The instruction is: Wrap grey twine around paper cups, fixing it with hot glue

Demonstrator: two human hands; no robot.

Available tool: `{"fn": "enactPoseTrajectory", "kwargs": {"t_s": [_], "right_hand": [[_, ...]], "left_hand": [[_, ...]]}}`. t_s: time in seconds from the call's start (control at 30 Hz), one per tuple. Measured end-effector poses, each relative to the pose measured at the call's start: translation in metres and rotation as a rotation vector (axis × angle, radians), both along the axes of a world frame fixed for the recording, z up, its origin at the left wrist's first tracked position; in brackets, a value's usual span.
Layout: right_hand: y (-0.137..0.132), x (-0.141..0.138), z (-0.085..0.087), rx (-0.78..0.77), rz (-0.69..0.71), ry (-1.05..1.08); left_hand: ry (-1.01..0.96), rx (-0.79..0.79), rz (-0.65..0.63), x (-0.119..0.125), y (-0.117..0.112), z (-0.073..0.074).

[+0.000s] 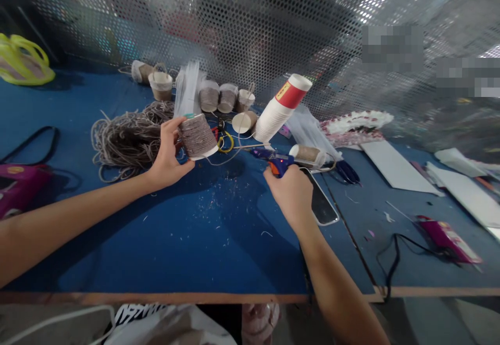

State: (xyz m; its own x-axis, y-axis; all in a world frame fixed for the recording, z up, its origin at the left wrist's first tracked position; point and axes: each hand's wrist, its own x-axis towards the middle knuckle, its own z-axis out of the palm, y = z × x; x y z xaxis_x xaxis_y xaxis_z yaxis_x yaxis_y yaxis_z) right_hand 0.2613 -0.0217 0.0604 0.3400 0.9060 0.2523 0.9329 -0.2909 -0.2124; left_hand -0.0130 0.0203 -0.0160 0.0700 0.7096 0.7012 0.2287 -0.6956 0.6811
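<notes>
My left hand (172, 155) grips a paper cup wrapped in grey-brown cord (197, 136), tilted above the blue table, its pale rim facing down and right. A length of cord trails from the cup toward the right. In my right hand (291, 188) is a blue glue gun (275, 161) with an orange trigger and a small red light; its nozzle points left toward the cup, apart from it. Behind my left hand lies a heap of loose grey cord (130, 136). Yellow-handled scissors (226, 142) sit just right of the wrapped cup.
A leaning stack of white paper cups (273, 118) stands behind the glue gun. Several cord-wrapped cups (210, 96) line the back by a perforated metal screen (234, 27). A phone (324, 201) lies beside my right wrist. Purple pouches (447, 238) and white boards (398, 165) are at the sides.
</notes>
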Motion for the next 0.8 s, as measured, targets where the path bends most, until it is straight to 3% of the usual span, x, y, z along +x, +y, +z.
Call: {"fn": "enactPoseTrajectory", "kwargs": {"t_s": [0.1, 0.17, 0.23, 0.3, 0.43, 0.63, 0.8], "right_hand": [[-0.004, -0.004, -0.001, 0.317, 0.106, 0.213], [-0.009, -0.011, -0.002, 0.362, 0.264, 0.553], [-0.015, -0.018, -0.004, 0.261, 0.422, 0.915], [-0.02, -0.025, -0.006, 0.191, 0.534, 1.132], [-0.028, -0.03, -0.007, 0.242, 0.617, 1.276], [-0.032, -0.041, -0.012, -0.119, 0.753, 1.536], [-0.034, -0.048, -0.018, -0.193, 0.824, 1.553]], "left_hand": [[0.014, -0.013, -0.012, -0.001, 0.0, 0.002], [0.048, -0.017, -0.031, -0.001, -0.001, 0.003], [0.089, -0.021, -0.071, -0.001, -0.001, 0.004], [0.125, -0.032, -0.111, -0.001, -0.001, 0.005], [0.164, -0.061, -0.082, -0.002, 0.0, 0.007], [0.239, -0.072, -0.102, -0.003, -0.003, 0.011], [0.258, -0.066, -0.107, -0.002, -0.004, 0.013]]}}
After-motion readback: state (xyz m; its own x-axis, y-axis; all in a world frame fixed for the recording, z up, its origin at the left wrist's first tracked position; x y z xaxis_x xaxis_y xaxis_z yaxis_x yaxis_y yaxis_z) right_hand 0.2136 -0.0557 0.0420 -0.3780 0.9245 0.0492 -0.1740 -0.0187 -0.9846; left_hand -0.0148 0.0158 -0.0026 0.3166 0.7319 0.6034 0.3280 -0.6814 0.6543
